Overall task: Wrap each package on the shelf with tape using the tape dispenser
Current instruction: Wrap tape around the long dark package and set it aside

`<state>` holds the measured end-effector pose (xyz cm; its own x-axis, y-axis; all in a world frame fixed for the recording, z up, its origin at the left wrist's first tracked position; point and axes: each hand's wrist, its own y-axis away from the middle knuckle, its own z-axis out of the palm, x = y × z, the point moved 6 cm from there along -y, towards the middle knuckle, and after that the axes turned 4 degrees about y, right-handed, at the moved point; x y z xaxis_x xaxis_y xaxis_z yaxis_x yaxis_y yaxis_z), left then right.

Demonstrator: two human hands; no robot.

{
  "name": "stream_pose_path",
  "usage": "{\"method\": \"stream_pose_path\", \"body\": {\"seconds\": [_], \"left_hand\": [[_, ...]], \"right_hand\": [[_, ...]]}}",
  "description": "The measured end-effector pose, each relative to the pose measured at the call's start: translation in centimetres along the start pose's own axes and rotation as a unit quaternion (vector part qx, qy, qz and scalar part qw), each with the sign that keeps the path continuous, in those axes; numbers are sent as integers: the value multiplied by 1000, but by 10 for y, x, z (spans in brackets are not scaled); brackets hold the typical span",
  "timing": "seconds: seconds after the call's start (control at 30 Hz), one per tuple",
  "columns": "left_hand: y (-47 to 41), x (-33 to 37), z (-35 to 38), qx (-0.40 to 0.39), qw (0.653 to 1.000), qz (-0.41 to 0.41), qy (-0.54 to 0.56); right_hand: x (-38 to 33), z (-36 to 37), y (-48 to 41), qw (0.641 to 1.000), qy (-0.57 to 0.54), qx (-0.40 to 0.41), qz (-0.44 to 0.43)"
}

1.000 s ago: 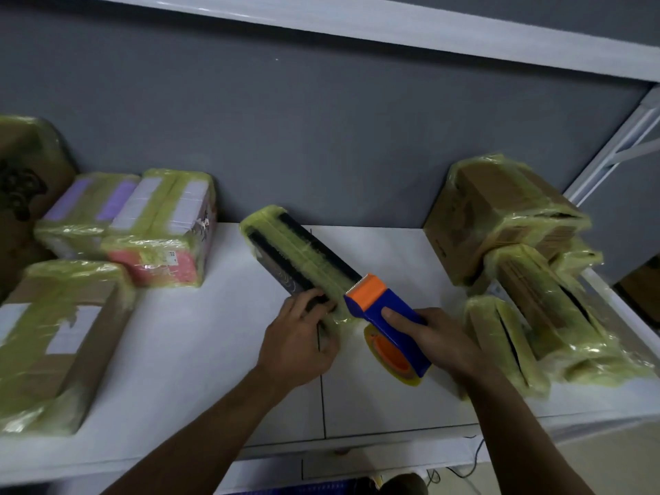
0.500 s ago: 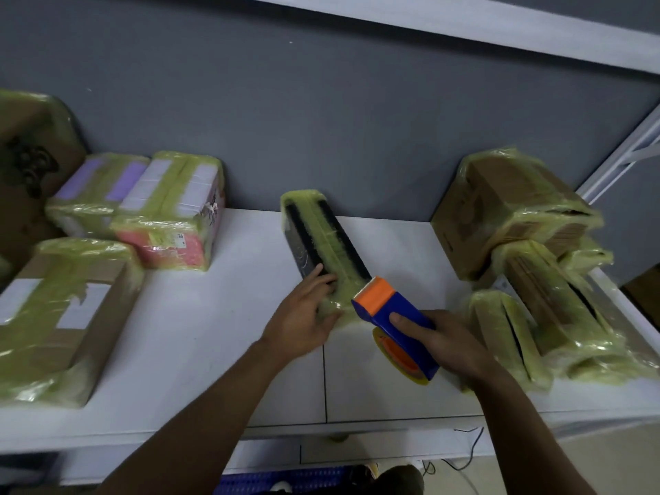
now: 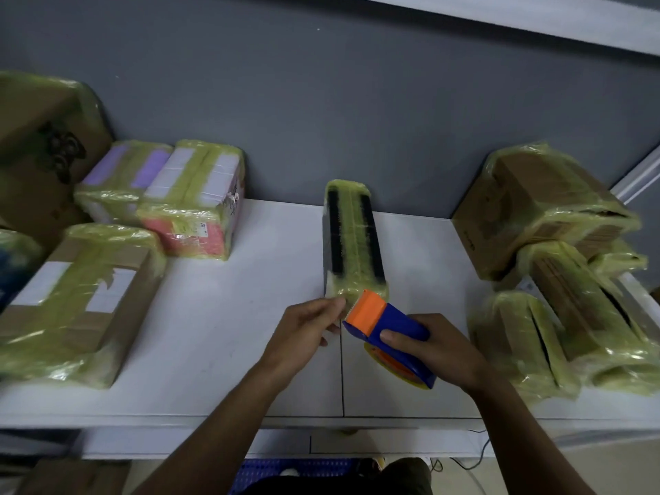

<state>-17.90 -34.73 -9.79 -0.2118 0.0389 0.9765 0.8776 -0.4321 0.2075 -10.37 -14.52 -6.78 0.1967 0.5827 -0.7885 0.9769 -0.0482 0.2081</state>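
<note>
A long black package (image 3: 351, 241) wrapped in yellowish tape lies in the middle of the white shelf (image 3: 228, 334), pointing straight away from me. My left hand (image 3: 303, 334) pinches its near left corner with the fingertips. My right hand (image 3: 439, 346) grips a blue tape dispenser (image 3: 389, 328) with an orange head. The orange head presses against the near end of the package. A roll of yellowish tape sits under the dispenser.
Taped packages fill both sides: a brown box (image 3: 75, 298), a pink and white one (image 3: 200, 201), a purple one (image 3: 121, 176) and a large box (image 3: 39, 144) at left; several taped cartons (image 3: 550, 266) stacked at right. A grey wall (image 3: 321, 101) closes the back.
The black package has turned clockwise from a slant to pointing straight back. My left hand slid from its top to its near corner. The dispenser stays at its near end.
</note>
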Motion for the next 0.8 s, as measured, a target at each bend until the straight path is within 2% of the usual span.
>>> {"method": "stream_pose_path", "body": {"seconds": [0.07,0.2,0.43,0.63,0.8], "left_hand": [[3,-2,2,-35,998,-42,25],[3,1,-2,-28,997,-49,56],[-4,4,-12,30,1000,-1,8],[-15,8,-15,10,998,23,-53],[-20,13,-26,35,996,47,-71]], "right_hand": [[-1,3,-1,1000,2,-8,-6],[-4,7,-4,1000,6,-23,-11],[-14,8,-6,999,34,0,-18],[-13,1,-5,996,85,31,-8],[-18,-2,-7,991,130,40,6]]}}
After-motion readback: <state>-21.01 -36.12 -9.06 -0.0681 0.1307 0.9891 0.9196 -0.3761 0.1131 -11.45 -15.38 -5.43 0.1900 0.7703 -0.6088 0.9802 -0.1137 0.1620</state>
